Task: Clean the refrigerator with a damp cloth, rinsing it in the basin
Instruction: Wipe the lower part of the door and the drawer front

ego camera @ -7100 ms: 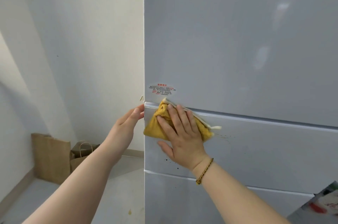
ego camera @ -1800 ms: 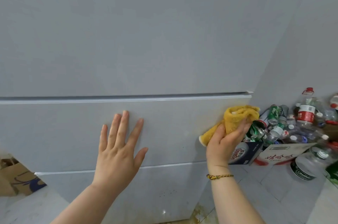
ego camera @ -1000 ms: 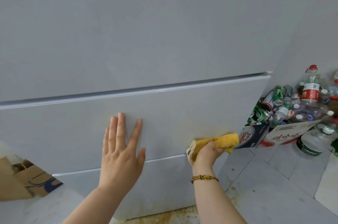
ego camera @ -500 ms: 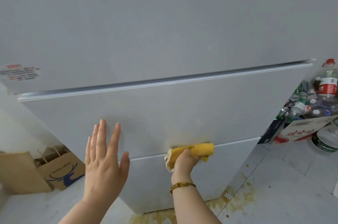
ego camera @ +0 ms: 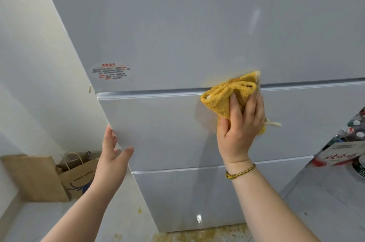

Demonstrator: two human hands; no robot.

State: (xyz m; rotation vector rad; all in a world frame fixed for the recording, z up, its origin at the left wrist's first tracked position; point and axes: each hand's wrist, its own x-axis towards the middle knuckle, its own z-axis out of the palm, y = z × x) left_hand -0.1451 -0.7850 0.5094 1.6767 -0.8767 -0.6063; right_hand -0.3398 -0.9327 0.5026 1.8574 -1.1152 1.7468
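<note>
Head view, refrigerator: the grey refrigerator (ego camera: 197, 24) fills most of the frame, its front split by seams into an upper door and two drawer fronts below; a round sticker (ego camera: 111, 73) with red and dark print sits low on the upper door, to the left.
Cloth: the yellow cloth (ego camera: 227, 95) is bunched and pressed against the front at the seam between upper door and middle drawer, right of centre.
Right hand: the right hand (ego camera: 240, 123) grips the cloth, fingers curled over its folds, palm toward the door.
Left hand: the left hand (ego camera: 113, 155) is open and holds nothing, fingers spread, resting at the left edge of the middle drawer front.
How the cloth handles: by my guess soft, light and limp, so it needs bunching in the palm; a loose pale tail hangs off to the right.
Surface: glossy, probably slick when damp; faint yellowish smears near the cloth.
Floor: brown stains at the refrigerator's foot.
Left side: paper bags (ego camera: 77, 174) against the wall.
Right side: a box of bottles (ego camera: 343, 153), partly cut off.
Basin: not in view.
</note>
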